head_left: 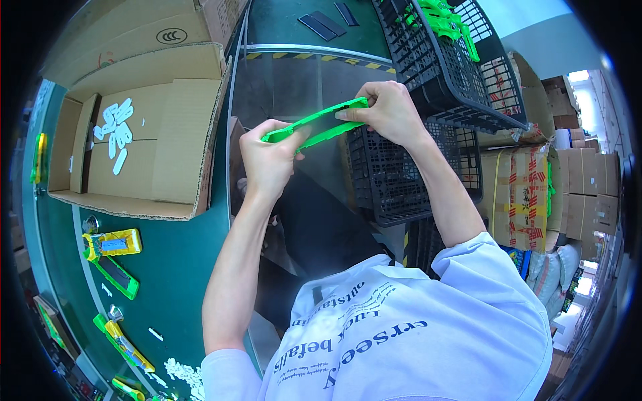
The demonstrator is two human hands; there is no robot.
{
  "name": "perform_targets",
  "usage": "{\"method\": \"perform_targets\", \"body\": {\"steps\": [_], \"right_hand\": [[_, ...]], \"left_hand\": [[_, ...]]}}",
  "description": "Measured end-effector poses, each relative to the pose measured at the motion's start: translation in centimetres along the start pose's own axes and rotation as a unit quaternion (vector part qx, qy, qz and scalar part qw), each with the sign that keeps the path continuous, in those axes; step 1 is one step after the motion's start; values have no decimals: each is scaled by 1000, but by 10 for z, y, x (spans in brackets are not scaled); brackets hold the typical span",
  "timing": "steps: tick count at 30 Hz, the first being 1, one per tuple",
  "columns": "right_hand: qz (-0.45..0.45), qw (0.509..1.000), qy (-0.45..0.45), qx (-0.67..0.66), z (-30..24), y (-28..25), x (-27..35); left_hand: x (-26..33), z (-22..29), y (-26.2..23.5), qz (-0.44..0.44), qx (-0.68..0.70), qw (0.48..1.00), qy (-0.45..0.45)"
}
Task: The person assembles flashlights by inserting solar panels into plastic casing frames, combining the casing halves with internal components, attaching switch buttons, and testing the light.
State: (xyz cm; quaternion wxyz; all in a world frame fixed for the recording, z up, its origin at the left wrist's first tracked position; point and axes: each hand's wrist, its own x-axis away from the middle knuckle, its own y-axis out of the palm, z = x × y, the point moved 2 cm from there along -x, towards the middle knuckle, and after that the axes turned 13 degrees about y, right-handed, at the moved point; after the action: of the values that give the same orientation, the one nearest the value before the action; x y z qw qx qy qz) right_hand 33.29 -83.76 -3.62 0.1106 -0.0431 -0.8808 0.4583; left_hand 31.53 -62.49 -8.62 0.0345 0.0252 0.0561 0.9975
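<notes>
A long bright green plastic frame with a dark panel is held up in front of me, tilted, its right end higher. My left hand is closed around its left end, thumb lying over the panel. At the other end my right hand pinches the frame, the thumb pressing on the dark panel near the edge. Some fingers of both hands are hidden behind the piece. Below it are my dark-clothed legs.
An open cardboard box with small white plastic pieces stands on the green bench at left. Yellow-and-green devices lie nearer. Black crates stand at right, the upper holding green parts. Dark panels lie at the far end.
</notes>
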Motion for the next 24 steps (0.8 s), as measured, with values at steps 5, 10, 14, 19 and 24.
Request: {"method": "perform_targets", "body": {"steps": [5, 10, 14, 19, 24], "right_hand": [[36, 997, -63, -19, -12, 2, 13], [15, 996, -93, 9, -22, -5, 37], [39, 992, -123, -13, -13, -7, 47], [45, 984, -174, -19, 7, -19, 66], [4, 986, -156, -64, 10, -34, 86]], "left_hand": [[-3, -6, -1, 24, 83, 996, -18], [-4, -7, -8, 13, 108, 993, -38], [-4, -4, -9, -36, 124, 989, -72], [1, -9, 1, -94, 132, 976, -148], [3, -14, 3, -180, 162, 955, -169]]}}
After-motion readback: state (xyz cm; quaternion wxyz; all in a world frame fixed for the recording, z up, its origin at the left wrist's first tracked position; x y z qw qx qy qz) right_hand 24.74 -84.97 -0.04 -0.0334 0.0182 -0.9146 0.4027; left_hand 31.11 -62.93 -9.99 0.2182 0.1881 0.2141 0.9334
